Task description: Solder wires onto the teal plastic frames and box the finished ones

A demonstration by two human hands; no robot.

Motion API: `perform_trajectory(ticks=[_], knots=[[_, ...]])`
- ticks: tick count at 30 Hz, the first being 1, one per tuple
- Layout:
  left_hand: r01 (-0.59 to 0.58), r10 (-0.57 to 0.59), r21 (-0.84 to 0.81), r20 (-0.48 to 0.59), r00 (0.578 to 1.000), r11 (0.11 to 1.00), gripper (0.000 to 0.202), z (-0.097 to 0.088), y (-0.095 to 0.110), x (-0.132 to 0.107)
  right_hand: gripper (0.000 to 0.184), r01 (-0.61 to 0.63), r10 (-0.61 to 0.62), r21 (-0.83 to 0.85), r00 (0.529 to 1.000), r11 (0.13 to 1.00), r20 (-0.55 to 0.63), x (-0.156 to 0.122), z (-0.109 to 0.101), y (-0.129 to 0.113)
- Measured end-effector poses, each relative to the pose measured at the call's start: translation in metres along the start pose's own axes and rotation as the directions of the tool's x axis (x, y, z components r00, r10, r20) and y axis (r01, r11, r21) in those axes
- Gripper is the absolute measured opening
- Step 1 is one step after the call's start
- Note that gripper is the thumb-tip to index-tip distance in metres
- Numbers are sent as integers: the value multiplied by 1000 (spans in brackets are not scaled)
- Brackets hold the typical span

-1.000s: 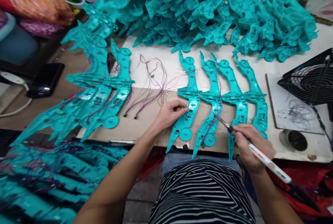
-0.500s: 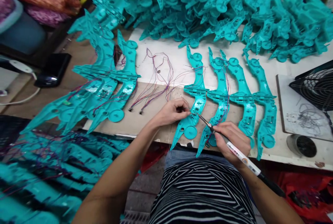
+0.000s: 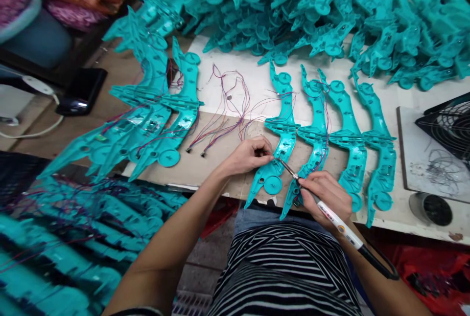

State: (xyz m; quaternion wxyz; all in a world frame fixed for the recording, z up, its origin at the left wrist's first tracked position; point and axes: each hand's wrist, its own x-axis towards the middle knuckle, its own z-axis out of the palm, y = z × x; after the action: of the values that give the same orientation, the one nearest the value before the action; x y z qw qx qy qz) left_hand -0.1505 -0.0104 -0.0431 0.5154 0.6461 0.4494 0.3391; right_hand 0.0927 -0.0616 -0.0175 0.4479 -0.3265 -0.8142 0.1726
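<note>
My right hand [image 3: 326,200] is closed around the handle of a soldering iron [image 3: 340,225]. The iron's tip meets the lower half of a turquoise plastic shell [image 3: 285,146], the leftmost in a row of several. Against that same shell, my left hand [image 3: 253,155] pinches with thumb and forefinger near the tip. What it pinches is too small to make out; thin wires run close by. Red and blue wires [image 3: 240,105] lie loose on the table left of the shell. Another turquoise shell [image 3: 315,145] with wires on it lies just to the right.
A large heap of turquoise shells [image 3: 293,8] fills the back. Stacked shells [image 3: 147,105] lie at left, more with wires [image 3: 73,247] at lower left. To the right are a black fan [image 3: 450,127], a board [image 3: 422,159] and a round container [image 3: 430,208]. A black phone-like device [image 3: 82,92] lies far left.
The view has shifted slightly, so the table things sit a little further right. Both hands and the soldering iron's tip stay at the same shell; the iron's handle end has tilted a little.
</note>
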Motion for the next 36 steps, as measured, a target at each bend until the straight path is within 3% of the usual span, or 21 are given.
perform_trajectory(ticks=[16, 27, 36], knots=[[11, -11, 14, -2, 1000, 1000, 12, 0, 1, 1, 28, -4, 4, -9, 1000, 1000, 3, 4, -6, -1], [29, -29, 24, 5, 1000, 999, 10, 1, 3, 1, 21, -96, 93, -73, 995, 993, -44, 12, -15, -1], [18, -6, 119, -97, 995, 993, 20, -4, 17, 3, 24, -125, 117, -56, 985, 991, -123, 8, -20, 5]])
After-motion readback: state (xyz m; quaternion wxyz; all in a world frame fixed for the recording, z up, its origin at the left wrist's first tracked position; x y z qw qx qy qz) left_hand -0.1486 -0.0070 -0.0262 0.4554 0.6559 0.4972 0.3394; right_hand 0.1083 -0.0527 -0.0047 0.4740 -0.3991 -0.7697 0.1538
